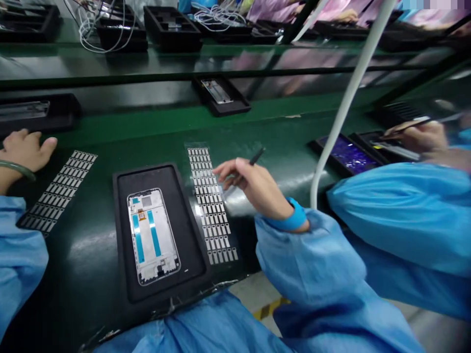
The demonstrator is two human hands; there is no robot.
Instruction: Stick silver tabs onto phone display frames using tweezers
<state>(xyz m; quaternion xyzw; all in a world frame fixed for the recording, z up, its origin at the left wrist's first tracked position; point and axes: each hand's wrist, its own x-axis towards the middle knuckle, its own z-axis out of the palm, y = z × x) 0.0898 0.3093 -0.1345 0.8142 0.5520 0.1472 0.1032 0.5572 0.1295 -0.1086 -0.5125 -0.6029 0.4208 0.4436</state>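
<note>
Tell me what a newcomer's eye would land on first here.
The pale phone frame with two bright blue strips stands out first, lying in a black tray left of centre. Just right of that tray runs a long sheet of small pale pieces, with the right hand close by and a slim dark tool sticking up from it. Tangled white cables catch the eye along the top.

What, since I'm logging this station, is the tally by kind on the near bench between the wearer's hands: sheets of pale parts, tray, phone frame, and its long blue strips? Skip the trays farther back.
Sheets of pale parts: 2
Tray: 1
Phone frame: 1
Long blue strips: 2
Total: 6
</note>
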